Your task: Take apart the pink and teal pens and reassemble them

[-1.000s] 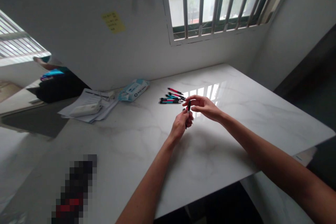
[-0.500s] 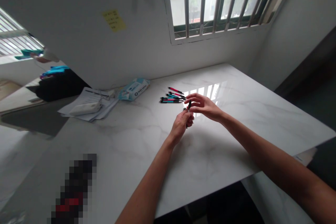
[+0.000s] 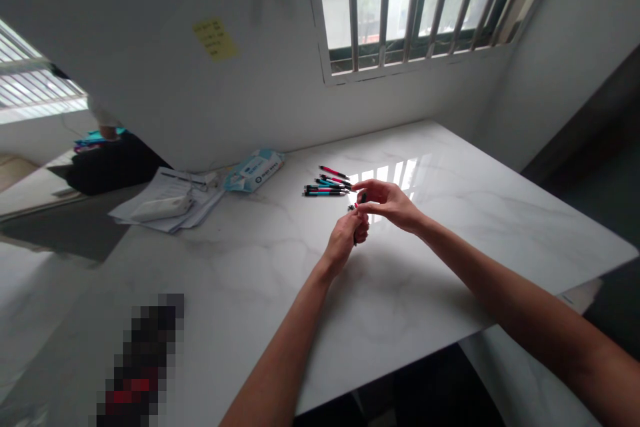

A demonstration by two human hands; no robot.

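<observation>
sticky note [image 3: 215,39] illegible, wipes pack [image 3: 254,171] label unreadable

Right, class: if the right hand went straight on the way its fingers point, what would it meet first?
The dark pen held upright in the left hand; the right hand seems to touch its top, though depth is unclear.

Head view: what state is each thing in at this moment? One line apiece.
left hand: closed around the pen, lower part.
right hand: fingertips pinching the pen's upper end.
pen: held near upright between both hands, off the table.
loose pens: lying flat in a cluster on the table.
wipes pack: lying flat, flap seemingly shut.
papers: stacked flat, white object on top.
</observation>
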